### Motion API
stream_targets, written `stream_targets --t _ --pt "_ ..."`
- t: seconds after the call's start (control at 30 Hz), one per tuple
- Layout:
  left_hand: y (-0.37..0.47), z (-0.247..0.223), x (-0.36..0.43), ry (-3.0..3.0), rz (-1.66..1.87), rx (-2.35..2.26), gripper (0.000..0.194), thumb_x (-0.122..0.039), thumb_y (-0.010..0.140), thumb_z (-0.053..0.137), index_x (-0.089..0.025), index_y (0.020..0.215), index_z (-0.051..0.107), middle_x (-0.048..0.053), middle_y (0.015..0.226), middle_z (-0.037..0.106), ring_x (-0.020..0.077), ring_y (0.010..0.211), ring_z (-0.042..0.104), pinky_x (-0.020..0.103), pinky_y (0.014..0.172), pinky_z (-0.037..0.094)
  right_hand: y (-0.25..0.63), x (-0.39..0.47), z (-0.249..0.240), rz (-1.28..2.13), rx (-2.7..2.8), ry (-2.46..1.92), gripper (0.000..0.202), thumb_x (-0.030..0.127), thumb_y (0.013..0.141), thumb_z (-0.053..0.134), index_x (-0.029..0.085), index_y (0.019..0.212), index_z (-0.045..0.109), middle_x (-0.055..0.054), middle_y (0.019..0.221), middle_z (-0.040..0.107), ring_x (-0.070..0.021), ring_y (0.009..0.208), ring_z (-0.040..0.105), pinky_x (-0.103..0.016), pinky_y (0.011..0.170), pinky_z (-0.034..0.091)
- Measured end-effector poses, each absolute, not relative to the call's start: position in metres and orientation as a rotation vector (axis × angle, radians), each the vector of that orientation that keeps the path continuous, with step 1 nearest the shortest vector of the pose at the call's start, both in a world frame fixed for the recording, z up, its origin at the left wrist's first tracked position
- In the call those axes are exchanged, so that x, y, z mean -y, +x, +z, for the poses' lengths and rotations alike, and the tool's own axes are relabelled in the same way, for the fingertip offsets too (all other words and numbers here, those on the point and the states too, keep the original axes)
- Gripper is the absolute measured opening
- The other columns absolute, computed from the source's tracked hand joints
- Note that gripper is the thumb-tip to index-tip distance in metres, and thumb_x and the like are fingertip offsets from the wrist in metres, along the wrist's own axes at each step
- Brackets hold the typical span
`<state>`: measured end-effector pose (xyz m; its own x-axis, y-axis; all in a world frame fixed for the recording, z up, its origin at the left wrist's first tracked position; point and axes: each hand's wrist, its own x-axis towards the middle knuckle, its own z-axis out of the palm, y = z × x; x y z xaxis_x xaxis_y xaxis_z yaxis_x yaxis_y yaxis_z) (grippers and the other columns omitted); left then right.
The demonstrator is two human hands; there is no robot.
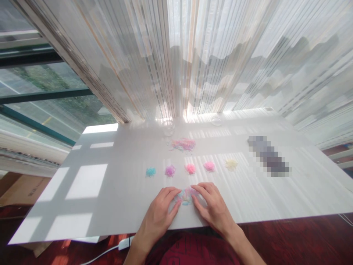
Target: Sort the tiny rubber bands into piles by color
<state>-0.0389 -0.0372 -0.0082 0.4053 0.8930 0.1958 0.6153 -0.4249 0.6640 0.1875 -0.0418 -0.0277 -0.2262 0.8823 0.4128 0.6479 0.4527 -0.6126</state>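
Note:
A small pile of fine mixed-colour pieces (185, 197), in blue, pink and pale tones, lies near the table's front edge. My left hand (161, 208) rests at its left side, thumb and fingers apart at the pile's edge. On the opposite side, my right hand (212, 203) has its thumb and forefinger apart, their tips at the pieces. Beyond the hands runs a row of single-colour heaps: teal (150, 172), purple (170, 170), coral pink (190, 169), light pink (209, 166) and pale yellow (231, 164). The pieces are too small to name.
A larger mixed pink heap (183, 144) lies behind the row on the white table (124, 206). Two clear round dishes (167, 127) stand near the back edge. A blurred dark object (268, 154) lies at the right. Striped curtains (193, 66) hang behind; a white cable (102, 254) runs below.

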Motion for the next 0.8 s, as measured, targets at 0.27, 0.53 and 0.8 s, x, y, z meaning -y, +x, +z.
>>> stream_targets --t 0.27,0.53,0.8 --pt "-0.031 -0.014 0.036 2.16 0.766 -1.215 0.023 -0.017 0.103 0.055 -0.024 0.124 0.063 0.007 0.115 0.069 0.0206 0.101 0.068 0.036 0.091 0.06 0.18 0.033 -0.031 0.4 2.003 -1.226 0.015 0.014 0.1 0.057 0.019 0.109 0.068 -0.009 0.096 0.065 -0.0239 0.087 0.062 -0.04 0.077 0.057" --pt "-0.023 -0.015 0.033 2.214 0.796 -1.175 0.025 -0.014 0.101 0.055 -0.024 0.123 0.064 0.007 0.111 0.071 0.021 0.101 0.068 0.035 0.09 0.06 0.184 0.037 -0.03 0.456 1.951 -1.202 0.014 0.01 0.098 0.059 0.021 0.101 0.066 -0.006 0.092 0.065 -0.023 0.086 0.062 -0.037 0.076 0.056" --pt "-0.02 -0.007 0.032 2.262 0.837 -1.21 0.021 -0.018 0.101 0.059 -0.022 0.12 0.065 0.007 0.109 0.072 0.0214 0.096 0.069 0.035 0.084 0.06 0.185 0.037 -0.031 0.514 1.844 -1.199 0.014 0.014 0.099 0.059 0.023 0.104 0.069 -0.007 0.094 0.065 -0.0228 0.088 0.065 -0.036 0.077 0.059"
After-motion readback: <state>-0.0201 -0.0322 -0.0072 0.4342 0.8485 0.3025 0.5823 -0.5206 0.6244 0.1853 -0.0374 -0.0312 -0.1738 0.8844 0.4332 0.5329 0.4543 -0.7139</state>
